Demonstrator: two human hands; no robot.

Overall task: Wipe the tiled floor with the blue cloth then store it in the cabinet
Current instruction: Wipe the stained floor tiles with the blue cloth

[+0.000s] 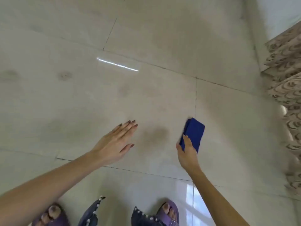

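While your right hand (187, 152) pinches the folded blue cloth (193, 132) by its near end over the tiled floor (81, 95) and your left hand (114, 144) spreads flat, holding nothing, treat it as soft and light, gripping across the fold.

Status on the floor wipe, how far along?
Done: nothing evident; a dull smudge marks the floor between the hands. In hand: right hand grips the folded cloth, left hand open. Left: the wiping, then storage; no cabinet in view.
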